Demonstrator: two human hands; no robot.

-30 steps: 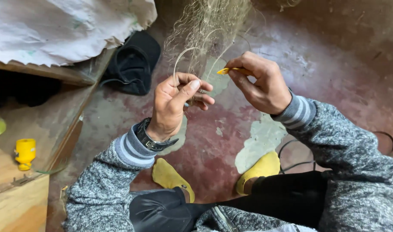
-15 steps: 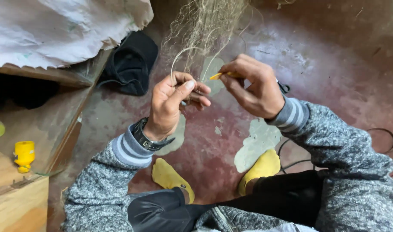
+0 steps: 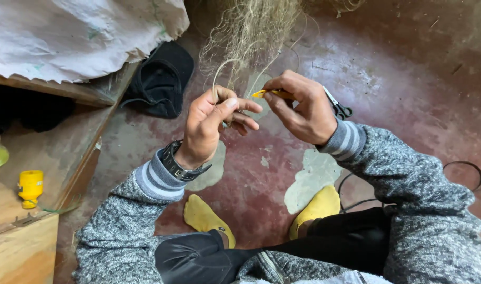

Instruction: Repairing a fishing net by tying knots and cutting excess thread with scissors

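Nearest the camera, dark trousers and two grey marled sleeves with striped cuffs frame the scene, and two feet in yellow socks (image 3: 209,220) rest on the worn red floor (image 3: 409,68), one near left, the other a little to the right beside a pale patch of bare cement. On the near left, a wooden shelf (image 3: 24,252) carries a small yellow spool (image 3: 30,188). Above the feet, the left hand (image 3: 211,126), with a dark wristwatch (image 3: 178,164) on its wrist, is curled closed, its thumb and fingers (image 3: 235,104) pinching pale strands of a fine fishing net (image 3: 251,37) along with a loop of thicker cord that arches over the thumb. Just to the right, the right hand (image 3: 303,108) has its fingers clenched around a yellow netting needle (image 3: 267,93), whose tip points left toward the left hand's fingertips; the two hands are close together but whether they touch is hard to tell. Behind the right hand, small scissors (image 3: 339,108) lie on the floor, partly hidden. Farther off, the net hangs down from the top edge in a tangled, straw-coloured mass. At far left, a black cap (image 3: 161,79) lies on the floor beside a crumpled white sack (image 3: 67,37) spread over a wooden ledge.
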